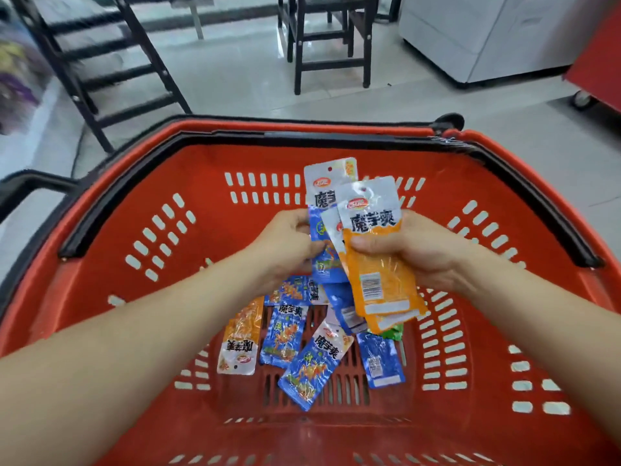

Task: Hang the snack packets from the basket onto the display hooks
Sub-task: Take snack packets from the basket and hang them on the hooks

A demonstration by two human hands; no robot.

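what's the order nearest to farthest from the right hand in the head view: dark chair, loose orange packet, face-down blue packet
1. face-down blue packet, basket floor, below the right hand
2. loose orange packet, floor's left side
3. dark chair, beyond the basket

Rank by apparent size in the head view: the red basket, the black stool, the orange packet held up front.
1. red basket.
2-3. black stool and held orange packet look alike; the packet is far nearer, so unranked.
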